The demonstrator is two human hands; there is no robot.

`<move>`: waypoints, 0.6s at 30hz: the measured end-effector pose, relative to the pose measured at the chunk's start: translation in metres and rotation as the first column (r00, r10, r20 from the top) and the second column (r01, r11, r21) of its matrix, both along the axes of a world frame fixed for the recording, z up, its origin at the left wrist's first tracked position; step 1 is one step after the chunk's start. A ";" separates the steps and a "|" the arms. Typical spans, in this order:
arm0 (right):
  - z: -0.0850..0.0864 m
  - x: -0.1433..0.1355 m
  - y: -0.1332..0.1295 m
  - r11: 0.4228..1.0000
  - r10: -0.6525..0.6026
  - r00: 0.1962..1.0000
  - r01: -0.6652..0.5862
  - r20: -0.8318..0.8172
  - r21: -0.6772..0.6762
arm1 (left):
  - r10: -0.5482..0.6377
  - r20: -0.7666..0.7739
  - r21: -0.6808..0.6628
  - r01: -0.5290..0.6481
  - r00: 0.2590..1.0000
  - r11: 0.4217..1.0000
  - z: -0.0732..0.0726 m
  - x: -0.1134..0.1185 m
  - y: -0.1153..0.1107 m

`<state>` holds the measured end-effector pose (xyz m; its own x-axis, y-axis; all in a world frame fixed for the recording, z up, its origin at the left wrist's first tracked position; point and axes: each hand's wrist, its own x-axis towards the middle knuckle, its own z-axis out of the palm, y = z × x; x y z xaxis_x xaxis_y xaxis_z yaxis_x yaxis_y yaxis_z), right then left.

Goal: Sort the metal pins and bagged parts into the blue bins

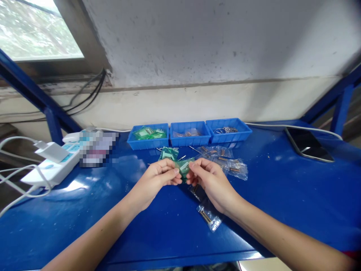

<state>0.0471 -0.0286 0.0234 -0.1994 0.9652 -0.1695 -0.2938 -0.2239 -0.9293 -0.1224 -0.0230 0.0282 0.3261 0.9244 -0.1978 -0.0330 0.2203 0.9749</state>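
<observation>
Between my two hands is a small green plastic bag [184, 166] with a pale piece inside. My left hand [162, 174] pinches its left edge, and my right hand [207, 177] pinches the right edge. Just behind my left hand, another green bag [169, 153] lies on the blue table [141, 233]. Several clear bags with brass-coloured pins [238, 168] lie behind and beside my right hand. Nearer the front edge rests one more clear bag [208, 216]. Thin metal rods [194, 149] lie around the green bag on the table.
Along the wall stand a blue bin of green bags [148, 145], one of clear bags [190, 141] and one of metal rods [229, 137]. A white power strip [56, 167] with cables sits at left, a phone [308, 145] at right.
</observation>
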 end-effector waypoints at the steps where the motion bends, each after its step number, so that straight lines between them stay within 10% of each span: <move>1: 0.001 0.000 0.000 1.000 0.002 1.000 -0.002 -0.004 -0.017 | -0.002 -0.004 -0.011 0.002 1.000 1.000 0.000 0.000 0.000; 18: 0.000 0.007 0.005 0.992 0.046 0.980 -0.068 -0.192 -0.110 | 0.003 -0.170 0.104 0.015 0.985 0.994 0.005 0.003 0.002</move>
<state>0.0541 -0.0240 0.0232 -0.2923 0.9274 -0.2334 -0.4448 -0.3479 -0.8253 -0.1197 -0.0214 0.0329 0.3014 0.9412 -0.1529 0.1363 0.1162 0.9838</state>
